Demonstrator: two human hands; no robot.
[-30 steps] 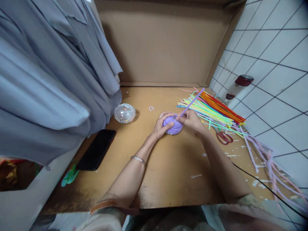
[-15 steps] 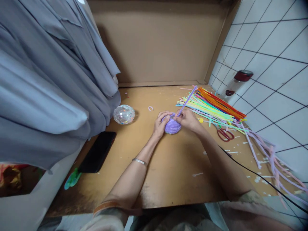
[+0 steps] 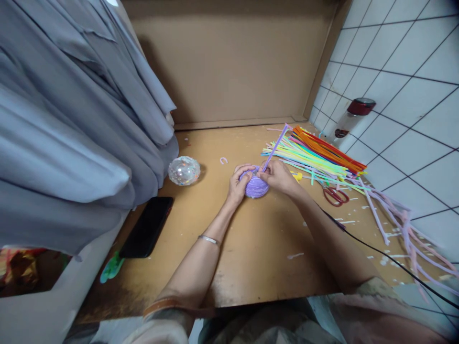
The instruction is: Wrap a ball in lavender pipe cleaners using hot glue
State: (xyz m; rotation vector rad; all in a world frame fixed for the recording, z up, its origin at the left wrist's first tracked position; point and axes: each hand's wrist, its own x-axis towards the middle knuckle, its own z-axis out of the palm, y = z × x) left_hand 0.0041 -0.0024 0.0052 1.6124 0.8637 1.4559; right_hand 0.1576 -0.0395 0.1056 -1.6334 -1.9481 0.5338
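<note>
A rounded purple ball of coiled pipe cleaner [image 3: 256, 187] rests on the table between my hands. My left hand [image 3: 238, 185] is wrapped round its left side, thumb over the top. At its upper right, my right hand [image 3: 276, 176] pinches a purple pipe cleaner [image 3: 276, 147], whose free length sticks up and leans to the right. The top of the coiled ball is partly hidden by my fingers. To the left sits a clear faceted ball [image 3: 184, 170], apart from both hands.
Many coloured pipe cleaners [image 3: 315, 157] lie in a bundle at the back right. Red-handled scissors [image 3: 335, 196] and a black cable [image 3: 376, 255] lie near my right arm. A black phone [image 3: 147, 227] is at left, beside a grey curtain [image 3: 71, 134]. A jar [image 3: 349, 122] stands by the tiles.
The upright pipe cleaner's free end has shifted slightly left. Both hands keep their hold on the purple coil; the whole view has tilted a little.
</note>
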